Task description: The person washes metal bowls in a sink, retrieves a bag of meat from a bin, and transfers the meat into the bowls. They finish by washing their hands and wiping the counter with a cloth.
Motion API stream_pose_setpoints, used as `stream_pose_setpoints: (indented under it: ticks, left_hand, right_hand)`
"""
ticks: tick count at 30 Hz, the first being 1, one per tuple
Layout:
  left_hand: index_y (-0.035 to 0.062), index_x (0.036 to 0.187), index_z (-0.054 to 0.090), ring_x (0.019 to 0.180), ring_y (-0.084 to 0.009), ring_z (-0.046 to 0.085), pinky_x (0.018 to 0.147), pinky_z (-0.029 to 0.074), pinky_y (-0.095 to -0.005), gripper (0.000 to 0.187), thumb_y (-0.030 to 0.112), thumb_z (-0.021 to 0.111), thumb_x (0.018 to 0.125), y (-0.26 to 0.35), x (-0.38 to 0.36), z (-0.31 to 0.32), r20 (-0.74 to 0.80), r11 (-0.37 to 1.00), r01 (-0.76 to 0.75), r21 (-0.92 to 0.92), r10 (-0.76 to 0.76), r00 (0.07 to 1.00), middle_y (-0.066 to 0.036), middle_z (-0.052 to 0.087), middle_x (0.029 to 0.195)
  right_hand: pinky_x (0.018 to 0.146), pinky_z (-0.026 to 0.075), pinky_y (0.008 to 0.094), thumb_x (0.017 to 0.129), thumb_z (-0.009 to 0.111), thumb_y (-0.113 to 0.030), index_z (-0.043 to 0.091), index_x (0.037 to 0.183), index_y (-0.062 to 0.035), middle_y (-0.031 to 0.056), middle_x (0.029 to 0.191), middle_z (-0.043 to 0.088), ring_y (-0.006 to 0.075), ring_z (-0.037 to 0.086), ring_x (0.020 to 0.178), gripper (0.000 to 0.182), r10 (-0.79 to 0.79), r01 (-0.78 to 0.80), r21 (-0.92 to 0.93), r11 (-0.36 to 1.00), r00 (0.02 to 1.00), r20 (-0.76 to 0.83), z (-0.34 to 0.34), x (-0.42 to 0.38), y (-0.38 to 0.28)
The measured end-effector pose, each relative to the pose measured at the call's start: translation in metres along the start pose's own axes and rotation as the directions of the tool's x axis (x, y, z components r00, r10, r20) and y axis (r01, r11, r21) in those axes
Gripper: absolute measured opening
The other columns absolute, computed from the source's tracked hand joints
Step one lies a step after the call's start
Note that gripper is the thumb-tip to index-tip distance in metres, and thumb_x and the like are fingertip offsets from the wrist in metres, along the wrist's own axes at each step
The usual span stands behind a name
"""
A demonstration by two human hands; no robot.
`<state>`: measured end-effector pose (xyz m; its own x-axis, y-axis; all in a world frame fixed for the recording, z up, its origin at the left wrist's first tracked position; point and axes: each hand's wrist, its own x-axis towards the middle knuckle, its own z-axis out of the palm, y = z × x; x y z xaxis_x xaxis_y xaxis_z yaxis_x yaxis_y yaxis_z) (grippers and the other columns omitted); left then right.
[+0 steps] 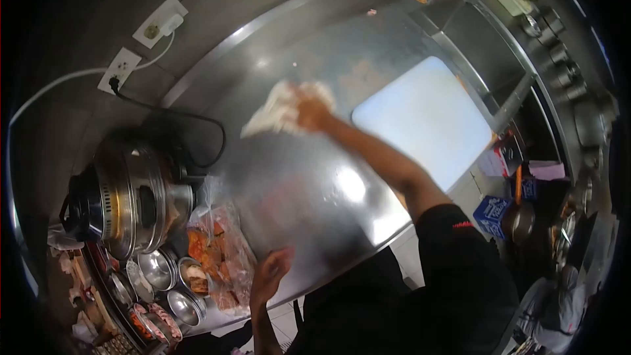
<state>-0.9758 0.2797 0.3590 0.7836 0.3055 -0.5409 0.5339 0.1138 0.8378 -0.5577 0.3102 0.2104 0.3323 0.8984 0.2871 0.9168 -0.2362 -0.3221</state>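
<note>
A crumpled whitish cloth (273,110) lies pressed on the steel counter (263,184), with my right hand (311,109) closed over its right part. My right arm reaches across the counter, beside the white cutting board (426,118). My left hand (272,273) is near the counter's front edge, just right of a clear plastic bag of reddish-orange food (220,256). Its fingers look bent, but blur hides whether they are apart and whether anything is between them.
At the left stand a large round appliance (135,197) with a black cord and several metal bowls (158,269). A sink (476,43) is at the upper right. Wall outlets (120,69) are at the upper left. Boxes (493,215) sit below the counter at the right.
</note>
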Motion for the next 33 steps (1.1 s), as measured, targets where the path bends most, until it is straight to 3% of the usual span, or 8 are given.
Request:
stream_pose_setpoints:
  ticks: [6, 10, 14, 16, 26, 29, 30, 33]
  left_hand:
    - [0.0011, 0.117, 0.055, 0.101, -0.0170, 0.058, 0.089, 0.044, -0.0301, 0.029, 0.010, 0.056, 0.090, -0.008, -0.013, 0.018, -0.326, 0.999, 0.032, -0.006, -0.032, 0.945, -0.009, 0.060, 0.113]
    - [0.0013, 0.113, 0.056, 0.095, -0.0188, 0.060, 0.080, 0.048, -0.0301, 0.031, 0.025, 0.054, 0.093, -0.006, 0.036, 0.058, -0.643, 0.974, -0.044, -0.224, -0.114, 0.758, -0.010, 0.060, 0.109]
    - [0.0020, 0.111, 0.058, 0.098, -0.0220, 0.059, 0.083, 0.048, -0.0313, 0.024, 0.014, 0.058, 0.090, 0.053, 0.132, 0.101, -0.691, 0.993, -0.122, 0.001, 0.089, 0.717, -0.012, 0.057, 0.115]
    - [0.0051, 0.111, 0.059, 0.103, -0.0222, 0.057, 0.084, 0.047, -0.0315, 0.023, 0.012, 0.059, 0.089, 0.081, 0.163, 0.111, -0.591, 0.952, -0.207, 0.226, 0.304, 0.747, -0.012, 0.052, 0.122]
    - [0.0033, 0.106, 0.060, 0.087, -0.0152, 0.056, 0.074, 0.047, -0.0268, 0.019, 0.015, 0.056, 0.092, -0.012, 0.039, 0.186, -0.897, 0.984, 0.167, -0.065, -0.130, 0.422, -0.007, 0.059, 0.109]
    - [0.0052, 0.107, 0.060, 0.095, -0.0170, 0.055, 0.078, 0.046, -0.0285, 0.019, 0.015, 0.056, 0.091, -0.042, 0.014, 0.219, -0.905, 0.983, 0.182, 0.006, -0.072, 0.419, -0.009, 0.059, 0.109]
    - [0.0073, 0.104, 0.062, 0.076, -0.0084, 0.052, 0.064, 0.044, -0.0233, 0.017, 0.015, 0.058, 0.090, -0.052, 0.012, 0.229, -0.924, 0.986, 0.164, 0.026, -0.039, 0.380, -0.005, 0.059, 0.106]
    - [0.0049, 0.100, 0.061, 0.089, -0.0169, 0.057, 0.073, 0.047, -0.0278, 0.013, 0.011, 0.059, 0.089, -0.049, 0.017, 0.252, -0.919, 0.992, 0.084, 0.092, 0.052, 0.391, -0.008, 0.058, 0.107]
  right_hand:
    - [0.107, 0.013, 0.0574, 0.091, 0.035, -0.053, 0.029, 0.142, -0.0097, 0.0228, 0.146, 0.021, 0.0365, 0.023, 0.134, 0.067, 0.614, -0.687, -0.264, 0.677, 0.725, -0.311, -0.062, 0.024, 0.233]
    - [0.108, 0.009, 0.0579, 0.087, 0.048, -0.027, 0.030, 0.139, 0.0013, 0.0251, 0.146, 0.018, 0.0457, 0.009, 0.135, 0.062, 0.164, 0.033, -0.580, 0.814, 0.945, 0.284, 0.021, -0.002, 0.152]
    - [0.112, 0.011, 0.0482, 0.088, 0.049, -0.027, 0.035, 0.140, -0.0174, 0.0173, 0.151, 0.010, 0.0328, 0.010, 0.140, 0.055, -0.307, 0.160, 0.532, 0.832, 0.930, 0.200, 0.036, 0.009, -0.039]
    - [0.111, 0.011, 0.0482, 0.088, 0.049, -0.036, 0.044, 0.134, -0.0158, 0.0169, 0.150, 0.016, 0.0320, 0.015, 0.139, 0.051, -0.479, 0.460, 0.284, 0.841, 0.878, -0.004, 0.046, 0.046, -0.037]
    - [0.108, 0.013, 0.0578, 0.092, 0.043, -0.029, 0.047, 0.129, -0.0213, 0.0126, 0.133, 0.045, 0.0328, 0.037, 0.126, 0.039, 0.191, -0.229, -0.150, 0.962, 0.954, -0.233, -0.045, 0.066, 0.339]
    - [0.101, 0.031, 0.0499, 0.094, 0.039, -0.029, 0.049, 0.126, -0.0116, 0.0183, 0.127, 0.050, 0.0330, 0.042, 0.124, 0.038, 0.105, -0.497, -0.488, 0.717, 0.770, -0.630, -0.060, 0.017, 0.466]
    - [0.098, 0.035, 0.0472, 0.092, 0.043, -0.027, 0.055, 0.116, -0.0086, 0.0186, 0.115, 0.058, 0.0340, 0.051, 0.116, 0.033, 0.633, -0.628, -0.323, 0.708, 0.767, -0.106, -0.105, -0.005, 0.489]
    - [0.092, 0.043, 0.0470, 0.081, 0.056, -0.024, 0.058, 0.106, -0.0032, 0.0197, 0.103, 0.063, 0.0355, 0.061, 0.097, 0.032, 0.825, -0.853, -0.104, 0.511, 0.521, -0.219, -0.161, -0.111, 0.544]
